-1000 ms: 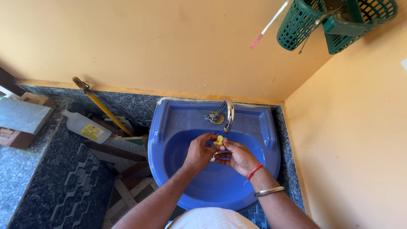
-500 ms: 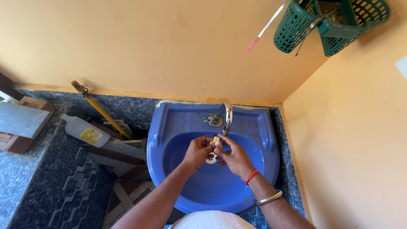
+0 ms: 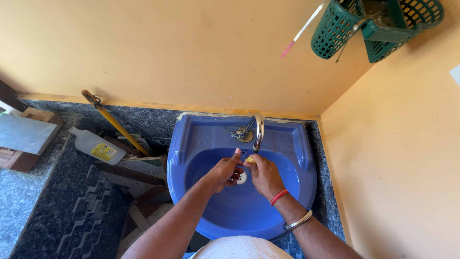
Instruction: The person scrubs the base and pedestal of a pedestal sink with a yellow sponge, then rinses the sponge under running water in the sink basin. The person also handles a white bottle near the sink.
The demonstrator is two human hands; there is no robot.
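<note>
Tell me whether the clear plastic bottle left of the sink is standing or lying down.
Lying down: the clear plastic bottle with a yellow label rests on its side on the dark floor, cap towards the wall.

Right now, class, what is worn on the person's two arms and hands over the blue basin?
Both forearms are bare, with no sleeves or gloves. The right hand has a thin red band at the wrist and a silver metal bangle further up the forearm. The left hand and its wrist wear nothing.
</note>
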